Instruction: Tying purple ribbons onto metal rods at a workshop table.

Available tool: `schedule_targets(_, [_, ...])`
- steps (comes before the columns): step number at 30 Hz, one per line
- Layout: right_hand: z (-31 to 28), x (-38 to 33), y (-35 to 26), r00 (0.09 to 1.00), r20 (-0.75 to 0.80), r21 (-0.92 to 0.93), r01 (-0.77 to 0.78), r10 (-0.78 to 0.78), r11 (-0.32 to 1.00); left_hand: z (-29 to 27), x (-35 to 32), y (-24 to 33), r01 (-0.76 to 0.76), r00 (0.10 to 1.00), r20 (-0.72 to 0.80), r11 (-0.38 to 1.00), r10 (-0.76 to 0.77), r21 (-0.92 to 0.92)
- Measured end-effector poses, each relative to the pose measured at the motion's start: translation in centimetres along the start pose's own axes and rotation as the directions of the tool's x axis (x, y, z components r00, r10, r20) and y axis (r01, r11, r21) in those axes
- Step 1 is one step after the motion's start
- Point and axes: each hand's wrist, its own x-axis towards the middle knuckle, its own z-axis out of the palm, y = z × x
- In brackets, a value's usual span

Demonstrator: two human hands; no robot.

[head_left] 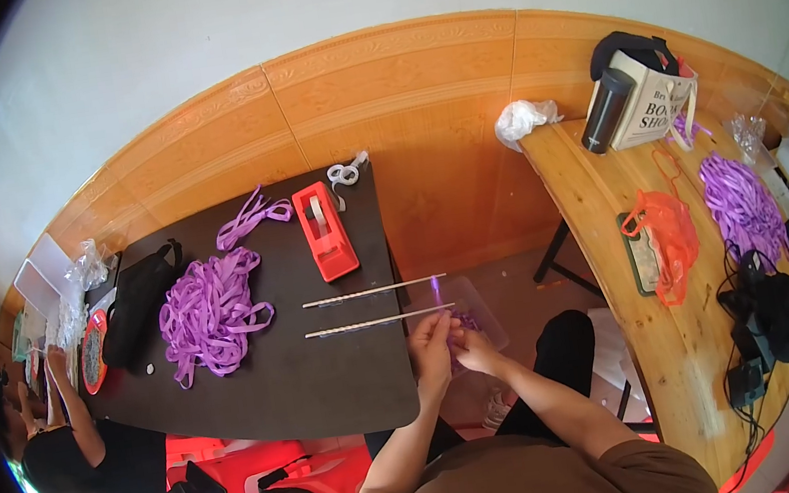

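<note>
Two thin pale sticks, an upper stick (pixel 371 291) and a lower stick (pixel 375 324), lie side by side on the dark table (pixel 334 386), their ends jutting past its right edge. A short purple ribbon (pixel 437 289) spans the gap between those ends. Just below the lower stick, my left hand (pixel 432 350) has its fingers closed on the ribbon. Close against it, my right hand (pixel 476 350) pinches too; what lies between its fingertips is too small to make out. Under my hands a clear plastic bin (pixel 486 309) holds more purple ribbon, partly hidden.
On the dark table are a heap of purple ribbon (pixel 213 317), a red tape dispenser (pixel 325 231), white scissors (pixel 344 173) and a black bag (pixel 145 302). A wooden table (pixel 592 219) at right carries a phone (pixel 639 252) and an orange bag (pixel 671 238). A person (pixel 92 460) works at left.
</note>
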Motion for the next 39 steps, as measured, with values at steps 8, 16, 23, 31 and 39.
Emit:
schedule_targets(8, [2.3,-4.7,5.6,0.987,0.162,0.169,-0.023,-0.004,0.985,-2.4,-3.6,-2.9,0.108,0.994,0.024,0.993,-0.109,0.056])
schedule_targets(16, [1.2,-6.4,5.2,0.902,0.413,0.157,-0.21,0.129,0.965,-4.2,-6.1,-4.6,0.125,0.992,0.006,0.989,-0.125,0.078])
schedule_targets(23, [2.2,-6.8,7.5,0.838,0.513,0.368,-0.411,0.186,0.834,-8.1,-7.7,-8.1,-0.03,0.992,0.118,0.817,-0.046,0.575])
schedule_targets(31, [2.6,-7.2,8.5,0.774,0.56,0.234,-0.489,0.295,0.84,-8.7,-8.9,-7.2,-0.283,0.958,0.264,0.541,0.114,0.792])
schedule_targets(39, [1.0,-8.0,5.8,0.797,0.57,0.158,-0.344,0.199,0.925,-4.8,-7.0,-4.3,-0.411,0.892,0.201,0.545,0.404,0.73])
